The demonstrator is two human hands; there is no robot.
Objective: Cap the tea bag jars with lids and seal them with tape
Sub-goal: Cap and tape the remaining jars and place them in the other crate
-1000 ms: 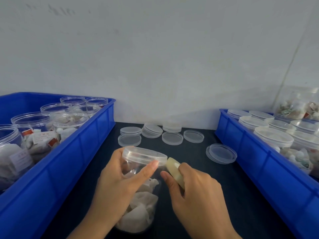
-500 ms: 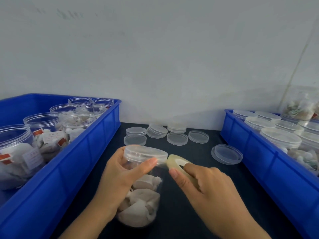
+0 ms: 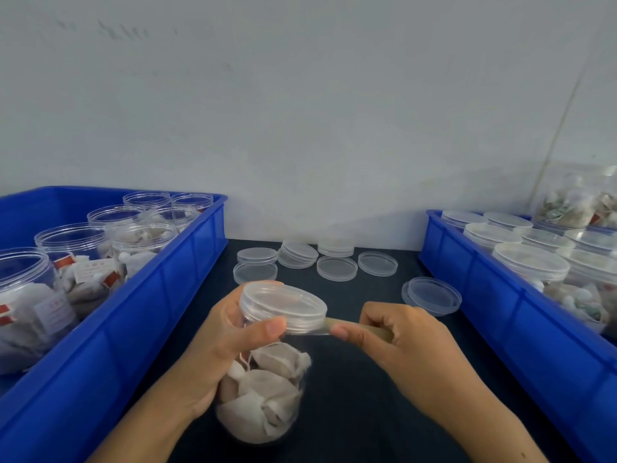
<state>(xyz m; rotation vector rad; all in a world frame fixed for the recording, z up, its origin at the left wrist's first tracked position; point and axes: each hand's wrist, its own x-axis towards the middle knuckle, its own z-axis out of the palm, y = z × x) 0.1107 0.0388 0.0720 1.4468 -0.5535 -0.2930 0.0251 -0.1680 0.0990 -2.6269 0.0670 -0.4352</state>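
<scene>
1. We hold the jar [image 3: 263, 379] in our left hand [image 3: 217, 349], tilted with its mouth leaning away from us and to the right, so the seam under the lid [image 3: 283, 307] faces the tape.
2. The left grip is wrapped round the jar's upper body; its thumb [image 3: 267, 329] presses on the near rim of the lid, which we judge keeps the cap seated and pins the tape's starting end.
3. Our right hand [image 3: 397, 339] is clenched on the tape roll [image 3: 370, 329], pinching it between thumb and curled fingers just to the right of the lid.
4. A short stretch of tape [image 3: 325, 325] runs from the roll to the lid's right edge, apparently taut, so the roll sits just beside the jar, joined to it by that strip alone.
5. The jar's base looks to rest on or just above the dark counter [image 3: 350, 412]; we cannot tell which.
6. The left blue crate [image 3: 140, 312] holds open, uncapped jars [image 3: 70, 242] and the right blue crate [image 3: 500, 312] holds capped jars [image 3: 531, 265], so we judge work flows left to right across us.
7. Spare lids [image 3: 337, 269] lie at the back of the counter, within reach for the next jar.
8. Sealing is barely begun: the tape has yet to go round the seam.
</scene>
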